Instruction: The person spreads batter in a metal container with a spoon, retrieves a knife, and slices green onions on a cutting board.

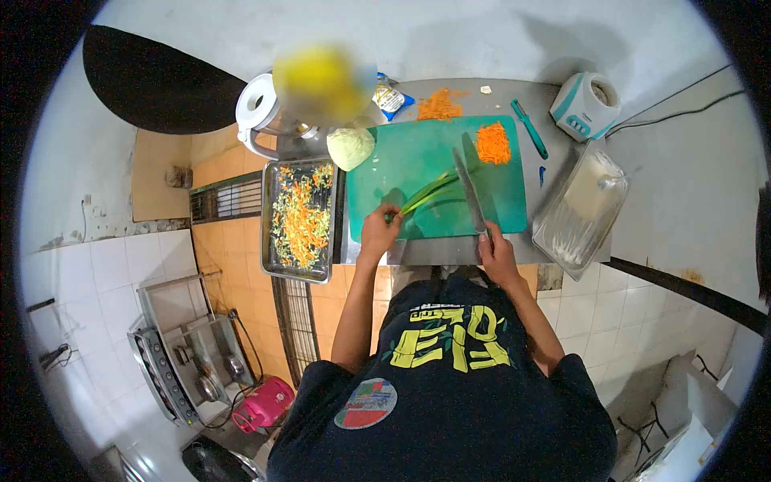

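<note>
My left hand (381, 231) is closed around the end of some green onions (428, 193), which lie slanting across a green cutting board (385, 173). In my right hand (496, 251) is the handle of a kitchen knife (470, 193); its blade points away from me, beside the tips of the green onions. A heap of shredded carrot (493, 144) sits at the board's far right corner. At the far left corner rests a pale green cabbage piece (350, 149). Left of the board, a metal tray (265, 209) contains chopped green and orange vegetables.
A blender jug (255, 104) stands behind the tray. Orange peelings (440, 104) and a blue packet (392, 100) lie beyond the board. On the right are a peeler (529, 128), a blender base (585, 106) and a plastic-wrapped tray (585, 209). A pink gas cylinder (263, 403) stands below left.
</note>
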### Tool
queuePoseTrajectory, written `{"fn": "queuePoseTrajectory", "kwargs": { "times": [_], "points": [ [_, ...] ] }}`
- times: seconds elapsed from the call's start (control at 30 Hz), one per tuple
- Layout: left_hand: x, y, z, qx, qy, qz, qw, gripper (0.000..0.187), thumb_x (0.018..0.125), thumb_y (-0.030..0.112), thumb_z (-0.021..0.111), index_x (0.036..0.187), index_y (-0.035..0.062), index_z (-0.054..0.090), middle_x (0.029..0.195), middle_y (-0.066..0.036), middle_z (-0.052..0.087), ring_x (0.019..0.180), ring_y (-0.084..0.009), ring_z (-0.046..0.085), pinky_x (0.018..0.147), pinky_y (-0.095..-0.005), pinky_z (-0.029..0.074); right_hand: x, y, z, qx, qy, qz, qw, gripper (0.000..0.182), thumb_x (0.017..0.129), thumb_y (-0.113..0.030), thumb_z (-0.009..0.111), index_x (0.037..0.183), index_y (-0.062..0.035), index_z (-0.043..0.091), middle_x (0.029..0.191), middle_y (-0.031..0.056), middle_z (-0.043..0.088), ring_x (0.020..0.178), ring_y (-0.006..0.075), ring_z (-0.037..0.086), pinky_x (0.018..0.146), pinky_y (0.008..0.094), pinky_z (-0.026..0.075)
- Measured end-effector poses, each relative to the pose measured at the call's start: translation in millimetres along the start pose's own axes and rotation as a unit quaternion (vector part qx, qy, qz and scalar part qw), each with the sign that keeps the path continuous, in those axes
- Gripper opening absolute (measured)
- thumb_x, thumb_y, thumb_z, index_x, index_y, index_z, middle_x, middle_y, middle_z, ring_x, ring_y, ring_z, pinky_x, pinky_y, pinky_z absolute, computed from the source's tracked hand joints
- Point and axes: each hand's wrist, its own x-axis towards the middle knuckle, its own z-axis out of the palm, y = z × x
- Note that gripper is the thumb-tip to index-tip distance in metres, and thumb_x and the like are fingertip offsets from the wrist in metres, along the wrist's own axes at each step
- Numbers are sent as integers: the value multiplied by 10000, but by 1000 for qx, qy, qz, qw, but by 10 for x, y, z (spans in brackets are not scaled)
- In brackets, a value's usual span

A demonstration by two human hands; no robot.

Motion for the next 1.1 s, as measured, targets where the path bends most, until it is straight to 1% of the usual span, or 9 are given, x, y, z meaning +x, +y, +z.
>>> {"fn": "queuePoseTrajectory", "kwargs": {
  "times": [0.2,0.4,0.5,0.6,0.63,0.73,0.83,1.03,1.1],
  "points": [
    [14,11,36,-32,30,62,997,265,892,158,682,1116,16,685,927,-166,723,814,-265,687,730,-363,525,17,-71,-25,24,-3,-30,999,376,988,-222,529,1307,-22,517,724,231,625,674,414,628,627,482,467],
    [-98,343,34,-199,140,119,963,220,909,36,673,1126,-4,672,1130,-160,698,1006,-247,675,842,-360,534,-43,-102,-116,36,24,-49,998,372,986,-220,534,1298,-19,523,733,235,629,695,415,642,629,475,476],
    [-40,271,209,-111,184,201,956,223,877,-25,675,1094,23,677,1140,-155,696,1017,-287,671,842,-361,538,-61,17,-117,19,24,-42,999,372,986,-220,534,1298,-19,524,761,238,638,721,418,650,651,475,491],
    [5,89,407,-67,207,193,957,205,863,-38,683,1058,26,671,1132,-165,695,1053,-297,665,851,-372,541,-90,43,-124,-14,35,-60,997,371,987,-222,531,1297,-19,525,815,245,651,750,422,659,674,476,504],
    [-2,117,431,-52,235,207,948,150,899,-21,653,1046,8,651,1053,-167,695,1002,-282,670,837,-368,528,-94,31,-114,-27,43,-69,996,370,987,-222,530,1296,-19,526,835,248,655,760,423,661,682,477,508],
    [-50,179,425,-161,177,65,969,135,949,-2,594,1082,-6,614,976,-162,679,948,-268,655,819,-376,504,-172,5,-107,-22,61,-81,995,388,996,-209,534,1308,18,496,676,123,607,596,222,599,574,363,459],
    [-59,309,356,-225,170,77,956,147,983,14,541,1122,-13,578,951,-163,647,901,-253,633,789,-370,487,-231,-17,-84,0,86,-37,996,397,991,-247,534,1319,-24,517,853,249,663,764,420,668,681,479,509],
    [-78,245,323,-87,209,199,953,183,977,46,564,1155,0,566,994,-174,627,884,-249,629,781,-351,495,-278,-78,-54,5,63,4,998,373,999,-224,510,1322,-38,520,723,221,629,665,365,658,620,456,494],
    [-97,185,364,-113,182,166,963,208,966,80,598,1155,-1,569,987,-171,638,881,-269,643,783,-370,501,-302,33,-4,-18,58,-19,998,399,995,-213,506,1361,-55,505,715,213,630,650,365,649,610,457,488]
  ]
}}
